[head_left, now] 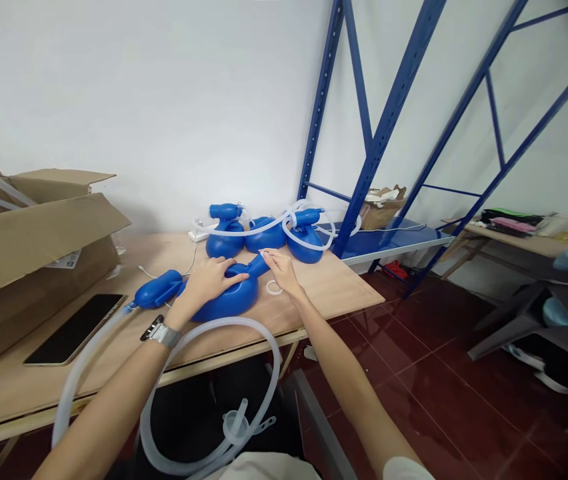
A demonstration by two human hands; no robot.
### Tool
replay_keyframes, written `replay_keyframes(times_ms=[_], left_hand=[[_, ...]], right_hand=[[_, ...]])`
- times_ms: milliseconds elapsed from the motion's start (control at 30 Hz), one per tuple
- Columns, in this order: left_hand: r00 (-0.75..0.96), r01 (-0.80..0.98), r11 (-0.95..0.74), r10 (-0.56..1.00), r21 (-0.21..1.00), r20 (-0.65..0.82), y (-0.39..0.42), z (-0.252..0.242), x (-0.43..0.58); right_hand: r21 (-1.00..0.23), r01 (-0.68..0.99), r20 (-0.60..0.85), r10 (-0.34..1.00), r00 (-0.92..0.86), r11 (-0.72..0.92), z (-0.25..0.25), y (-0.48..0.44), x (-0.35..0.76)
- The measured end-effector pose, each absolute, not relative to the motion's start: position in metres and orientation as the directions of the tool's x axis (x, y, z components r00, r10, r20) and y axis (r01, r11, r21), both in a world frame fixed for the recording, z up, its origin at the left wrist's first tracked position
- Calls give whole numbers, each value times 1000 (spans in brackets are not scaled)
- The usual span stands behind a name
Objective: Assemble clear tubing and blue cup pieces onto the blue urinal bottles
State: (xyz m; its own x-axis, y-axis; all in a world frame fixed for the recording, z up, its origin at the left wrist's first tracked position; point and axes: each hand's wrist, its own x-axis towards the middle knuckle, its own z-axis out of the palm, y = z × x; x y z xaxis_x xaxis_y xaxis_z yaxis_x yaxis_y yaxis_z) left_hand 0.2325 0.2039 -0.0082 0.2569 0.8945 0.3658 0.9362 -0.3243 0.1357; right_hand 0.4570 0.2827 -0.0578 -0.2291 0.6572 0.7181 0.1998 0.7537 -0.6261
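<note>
A blue rubber bag [231, 300] lies on the wooden table [334, 287] in front of me. My left hand [209, 280] rests flat on top of the bag, fingers spread, a watch on the wrist. My right hand [280, 268] pinches the tip of the bag's blue neck [258, 264], fingers closed on a small white piece. A small white ring [273, 288] lies on the table just under that hand. A blue connector [158, 289] at the bag's left end joins a long clear tube [174, 393] that loops down off the table edge.
Three more blue bags [264, 233] wrapped in clear tubing stand at the back by the wall. An open cardboard box [24, 260] and a dark tablet [77, 328] lie at the left. A blue metal rack [389, 120] stands at the right over a red tiled floor.
</note>
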Motion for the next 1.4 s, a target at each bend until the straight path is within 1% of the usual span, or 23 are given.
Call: replay_keyframes(times_ms=[100, 200, 267, 367, 400, 467, 533, 567, 633, 667, 700, 733, 800, 833, 900, 967, 1033, 1133, 1233, 1333, 1400], left_hand=[[216, 941, -299, 893, 161, 395, 199, -12, 231], [190, 939, -285, 897, 192, 400, 197, -11, 230], [170, 939, -269, 906, 216, 389, 197, -10, 230], [104, 938, -211, 928, 274, 358, 198, -7, 232], [75, 934, -190, 933, 302, 353, 199, -6, 233], [19, 910, -166, 932, 379, 361, 199, -5, 236], [-14, 862, -188, 919, 471, 393, 197, -5, 239], [-13, 831, -222, 909, 511, 417, 196, -5, 239], [11, 769, -327, 866, 549, 500, 193, -3, 239], [25, 750, -387, 827, 536, 562, 191, 1, 237], [38, 746, -442, 775, 499, 631, 189, 7, 235], [55, 755, -487, 714, 439, 698, 186, 16, 232], [117, 803, -527, 596, 277, 795, 179, 39, 226], [170, 825, -530, 566, 198, 807, 175, 53, 222], [276, 857, -509, 588, 83, 760, 167, 79, 216], [358, 862, -505, 654, 33, 667, 160, 100, 210], [391, 860, -508, 708, 40, 588, 153, 112, 204], [380, 867, -486, 785, 107, 488, 147, 115, 195], [356, 868, -459, 842, 191, 406, 144, 108, 189], [352, 838, -472, 851, 273, 390, 145, 99, 186], [355, 813, -487, 849, 319, 391, 144, 96, 184]], right_hand=[[-651, 188, 705, 678, -210, 735, -58, 283, 457], [-702, 130, 669, 712, -215, 700, -57, 285, 459], [-752, 58, 637, 747, -190, 656, -59, 285, 460], [-831, -98, 555, 828, -85, 547, -69, 281, 458], [-850, -154, 519, 851, -80, 504, -72, 280, 454], [-869, -247, 471, 871, -142, 429, -75, 277, 443], [-869, -295, 464, 860, -211, 397, -69, 275, 428], [-864, -296, 474, 856, -206, 407, -62, 275, 420], [-848, -245, 507, 854, -118, 470, -41, 276, 406], [-835, -183, 538, 839, -78, 518, -29, 276, 401], [-814, -114, 579, 812, -70, 570, -15, 275, 397], [-784, -45, 620, 778, -99, 619, -2, 274, 393], [-712, 97, 664, 712, -226, 695, 21, 267, 389], [-664, 170, 667, 680, -305, 728, 31, 262, 386], [-533, 309, 663, 616, -426, 787, 45, 251, 382], [-377, 419, 673, 555, -489, 826, 53, 241, 377], [-240, 485, 691, 499, -524, 841, 56, 234, 373], [-96, 514, 660, 441, -608, 852, 57, 230, 371], [26, 481, 575, 380, -725, 877, 57, 232, 369], [141, 406, 510, 286, -812, 903, 58, 238, 366], [196, 367, 483, 237, -843, 909, 56, 245, 364]])
